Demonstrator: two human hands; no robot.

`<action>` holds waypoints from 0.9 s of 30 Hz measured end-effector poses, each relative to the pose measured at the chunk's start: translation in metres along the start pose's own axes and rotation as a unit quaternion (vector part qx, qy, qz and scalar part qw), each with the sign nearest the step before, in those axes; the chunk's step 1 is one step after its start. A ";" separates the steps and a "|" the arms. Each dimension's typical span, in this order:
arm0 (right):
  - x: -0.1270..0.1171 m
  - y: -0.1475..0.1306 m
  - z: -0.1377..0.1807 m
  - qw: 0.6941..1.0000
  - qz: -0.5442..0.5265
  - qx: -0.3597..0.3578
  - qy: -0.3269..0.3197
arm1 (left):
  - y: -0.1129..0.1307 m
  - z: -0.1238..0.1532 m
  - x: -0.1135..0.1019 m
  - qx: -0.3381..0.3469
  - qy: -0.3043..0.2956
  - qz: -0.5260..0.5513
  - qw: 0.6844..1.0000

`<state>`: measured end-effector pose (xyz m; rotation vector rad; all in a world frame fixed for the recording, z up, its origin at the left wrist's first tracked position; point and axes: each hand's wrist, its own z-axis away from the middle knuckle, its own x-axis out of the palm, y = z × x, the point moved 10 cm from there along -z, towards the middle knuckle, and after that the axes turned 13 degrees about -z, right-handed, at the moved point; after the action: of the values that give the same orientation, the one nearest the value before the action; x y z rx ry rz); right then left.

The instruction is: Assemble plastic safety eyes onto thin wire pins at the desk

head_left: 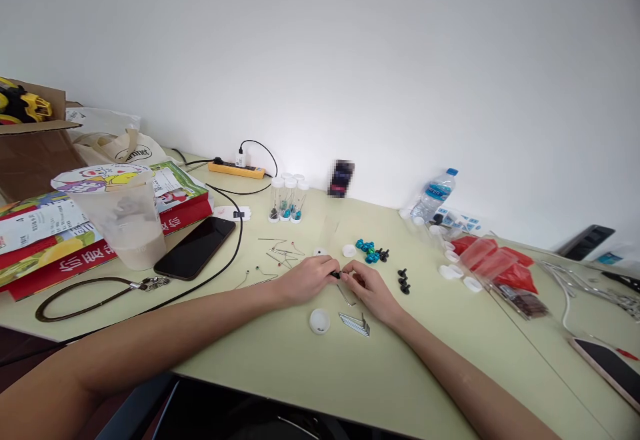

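Both hands meet above the table's middle. My left hand (306,281) is closed, pinching a small black knob-like piece (335,274) at its fingertips. From the other side, the thumb and finger of my right hand (371,291) close on the same piece; their tips partly hide it. Just below the fingertips is a thin bent metal key (347,295); whether a hand touches it I cannot tell. Several L-shaped metal keys (355,324) lie below my right hand, beside a white cap (320,321) holding tiny bits. Black knobs (403,282) and blue knobs (367,250) lie beyond.
Thin metal rods (285,253) are scattered left of my hands. Clear tubes (287,201) stand behind. At left are a phone (195,248), a plastic cup (117,220) and a cable (233,247). Red packets (510,270) and a water bottle (435,195) are at right.
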<state>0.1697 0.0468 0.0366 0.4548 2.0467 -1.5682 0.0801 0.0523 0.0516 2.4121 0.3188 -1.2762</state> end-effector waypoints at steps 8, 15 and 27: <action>-0.001 -0.002 -0.001 1.000 -0.020 -0.009 0.005 | 0.001 0.000 -0.001 0.010 0.007 0.001 1.000; 0.008 -0.003 -0.006 0.999 0.035 -0.024 -0.030 | -0.003 0.000 -0.002 -0.001 0.011 0.010 1.000; 0.001 0.005 -0.003 0.995 -0.094 0.006 -0.022 | 0.001 0.000 -0.004 0.012 0.016 0.006 1.000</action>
<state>0.1710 0.0510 0.0330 0.2346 2.0991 -1.6835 0.0783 0.0515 0.0550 2.4520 0.2995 -1.2449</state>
